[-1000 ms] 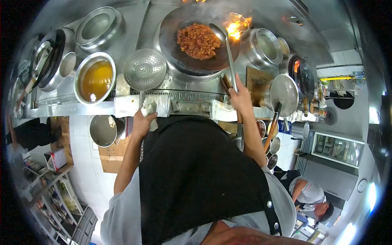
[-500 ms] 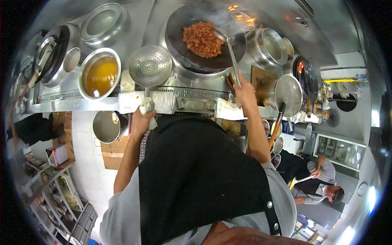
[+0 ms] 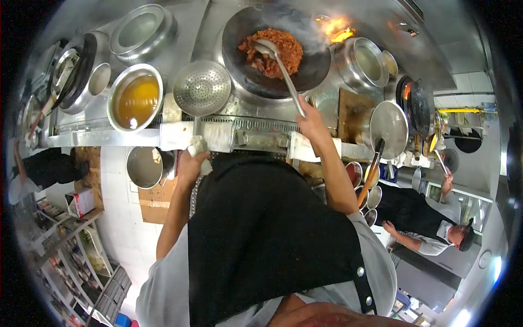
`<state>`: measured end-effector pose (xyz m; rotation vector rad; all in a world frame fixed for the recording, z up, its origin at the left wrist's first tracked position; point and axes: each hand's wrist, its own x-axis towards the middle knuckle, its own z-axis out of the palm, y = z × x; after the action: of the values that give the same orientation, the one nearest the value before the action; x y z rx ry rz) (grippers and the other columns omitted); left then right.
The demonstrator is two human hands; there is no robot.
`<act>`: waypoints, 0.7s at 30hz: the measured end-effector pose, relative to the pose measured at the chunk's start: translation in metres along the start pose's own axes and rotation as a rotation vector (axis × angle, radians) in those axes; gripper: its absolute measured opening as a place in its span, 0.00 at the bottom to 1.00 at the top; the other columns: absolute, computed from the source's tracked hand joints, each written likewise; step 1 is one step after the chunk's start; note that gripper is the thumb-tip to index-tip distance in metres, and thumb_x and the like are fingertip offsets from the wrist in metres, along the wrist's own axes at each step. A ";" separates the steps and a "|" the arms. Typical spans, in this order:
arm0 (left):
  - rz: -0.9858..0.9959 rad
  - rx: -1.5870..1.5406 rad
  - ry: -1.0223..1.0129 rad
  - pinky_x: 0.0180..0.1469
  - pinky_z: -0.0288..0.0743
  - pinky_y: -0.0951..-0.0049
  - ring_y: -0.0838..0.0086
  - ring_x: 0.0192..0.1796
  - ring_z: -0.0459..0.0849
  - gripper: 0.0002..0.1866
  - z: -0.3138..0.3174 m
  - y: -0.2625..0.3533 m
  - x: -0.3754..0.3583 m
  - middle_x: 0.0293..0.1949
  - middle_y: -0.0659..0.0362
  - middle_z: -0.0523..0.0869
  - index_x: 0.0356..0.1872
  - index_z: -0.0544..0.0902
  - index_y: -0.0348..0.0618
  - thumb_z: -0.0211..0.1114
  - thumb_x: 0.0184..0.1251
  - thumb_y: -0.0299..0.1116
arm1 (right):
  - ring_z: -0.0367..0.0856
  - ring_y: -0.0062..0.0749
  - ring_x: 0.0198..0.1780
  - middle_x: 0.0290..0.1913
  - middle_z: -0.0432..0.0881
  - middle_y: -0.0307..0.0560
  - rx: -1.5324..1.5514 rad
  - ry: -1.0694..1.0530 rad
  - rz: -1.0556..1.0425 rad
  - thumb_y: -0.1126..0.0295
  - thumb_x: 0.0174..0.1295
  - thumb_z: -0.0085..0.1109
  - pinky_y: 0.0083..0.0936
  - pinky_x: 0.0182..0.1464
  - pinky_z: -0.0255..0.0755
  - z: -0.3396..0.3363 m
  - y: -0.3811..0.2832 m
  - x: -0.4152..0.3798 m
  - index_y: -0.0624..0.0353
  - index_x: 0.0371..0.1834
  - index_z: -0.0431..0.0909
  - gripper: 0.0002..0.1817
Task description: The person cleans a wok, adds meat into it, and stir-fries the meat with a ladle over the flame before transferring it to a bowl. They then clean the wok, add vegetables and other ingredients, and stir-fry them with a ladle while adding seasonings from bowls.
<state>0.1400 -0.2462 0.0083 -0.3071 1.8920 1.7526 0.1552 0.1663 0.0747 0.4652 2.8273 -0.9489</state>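
Note:
My right hand (image 3: 311, 121) is closed around the long handle of a metal ladle (image 3: 286, 76). The ladle's bowl rests on reddish-brown chopped food (image 3: 287, 48) in a dark, smoking wok (image 3: 248, 76). My left hand (image 3: 190, 166) grips a bunched white cloth (image 3: 198, 146) at the stove's front edge. The cloth meets the handle end of a perforated skimmer (image 3: 201, 87); whether my fingers also hold that handle is hidden. Left of the skimmer stands a metal bowl of yellow oil (image 3: 137, 102).
Flames (image 3: 336, 29) rise behind the wok's right side. Metal pots (image 3: 366, 61) and a pan (image 3: 388, 129) stand to the right. Folded white cloths (image 3: 218, 136) lie along the front rail. A co-worker (image 3: 430, 218) stands at the right, holding a long-handled tool.
The ladle's bowl has swung left from the food's right edge onto its upper left, and my right hand has shifted slightly left. Flames have grown. The co-worker's tool is raised toward the stove.

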 end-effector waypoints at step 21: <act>-0.227 -0.399 -0.166 0.25 0.74 0.64 0.66 0.27 0.84 0.31 0.171 0.113 0.154 0.33 0.59 0.86 0.51 0.79 0.51 0.51 0.75 0.69 | 0.83 0.69 0.49 0.46 0.84 0.73 -0.114 0.183 -0.010 0.68 0.63 0.62 0.51 0.56 0.77 -0.033 0.064 0.032 0.39 0.81 0.61 0.40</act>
<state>-0.0063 -0.0359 0.0213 -0.4849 1.3288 1.9212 0.1452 0.2426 0.0573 0.5502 3.0291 -0.7789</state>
